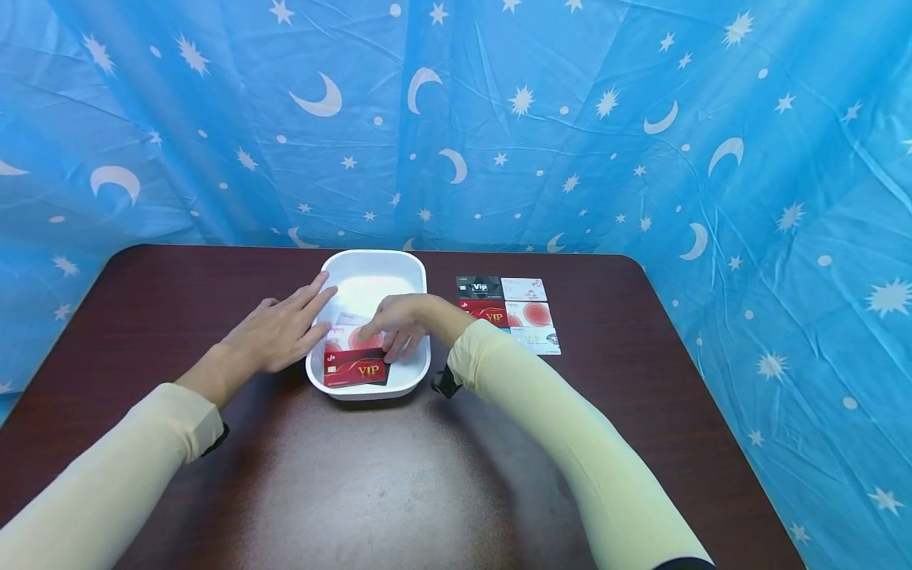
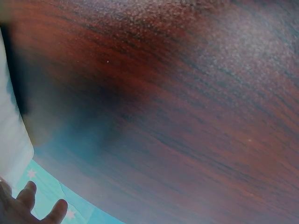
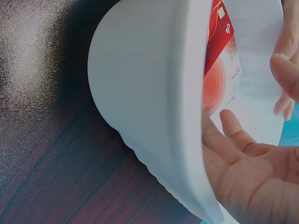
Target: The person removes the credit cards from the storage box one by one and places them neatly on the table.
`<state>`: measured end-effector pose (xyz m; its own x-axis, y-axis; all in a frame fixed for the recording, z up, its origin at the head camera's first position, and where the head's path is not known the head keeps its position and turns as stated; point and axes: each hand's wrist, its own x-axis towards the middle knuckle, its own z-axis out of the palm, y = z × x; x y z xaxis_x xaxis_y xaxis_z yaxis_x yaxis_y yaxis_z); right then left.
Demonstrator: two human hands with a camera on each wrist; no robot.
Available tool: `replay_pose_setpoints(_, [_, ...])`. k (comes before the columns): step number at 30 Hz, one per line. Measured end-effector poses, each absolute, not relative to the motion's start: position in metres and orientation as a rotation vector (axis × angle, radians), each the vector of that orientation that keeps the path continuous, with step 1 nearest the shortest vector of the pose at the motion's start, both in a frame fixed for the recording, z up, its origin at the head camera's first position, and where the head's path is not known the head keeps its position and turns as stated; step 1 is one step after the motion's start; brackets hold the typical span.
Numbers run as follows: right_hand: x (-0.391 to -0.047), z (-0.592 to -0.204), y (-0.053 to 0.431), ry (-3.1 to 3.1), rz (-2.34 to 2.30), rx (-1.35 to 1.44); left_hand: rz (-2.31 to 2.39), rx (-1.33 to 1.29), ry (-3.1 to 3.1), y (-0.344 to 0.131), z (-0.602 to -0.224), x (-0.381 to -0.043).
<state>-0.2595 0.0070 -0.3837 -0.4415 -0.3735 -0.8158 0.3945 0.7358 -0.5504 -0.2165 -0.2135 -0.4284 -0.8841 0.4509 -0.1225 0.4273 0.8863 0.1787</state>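
1. Behind the table we see a blue fabric curtain (image 1: 523, 158) printed with white moons and stars; before it lies a dark reddish-brown wood-grain table (image 1: 342, 491) with rounded corners.
2. On the table stands a white rounded-rectangular plastic tub (image 1: 378, 269), our landmark.
3. Inside the tub, toward its near end, we find a glossy red card with gold "VIP" lettering (image 1: 355, 368) overlapping a white card with red circles (image 1: 342, 339); a dark card's edge (image 1: 386, 378) shows beneath the red one.
4. At the tub's left side we see the left hand (image 1: 285, 331), fingers straight and spread wide, reaching over the rim; we cannot tell whether they touch it.
5. Over the tub's right rim the right hand (image 1: 404, 323) dips inside, its fingers bent down at the circle card; we cannot tell whether they pinch anything.
6. Right of the tub, flat on the table, we see a grid of cards (image 1: 530, 315) in black, red and white, its near left part hidden by the right arm.
7. Both arms, coming from the tub's near side, wear pale cream sleeves (image 1: 117, 475).
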Motion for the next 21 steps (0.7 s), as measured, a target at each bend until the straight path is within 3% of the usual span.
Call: replay_pose_setpoints(21, [-0.2513, -0.3824, -0.0029, 2.156, -0.846, -0.128, 0.220, 0.670, 2.902, -0.2132, -0.4289, -0.2158])
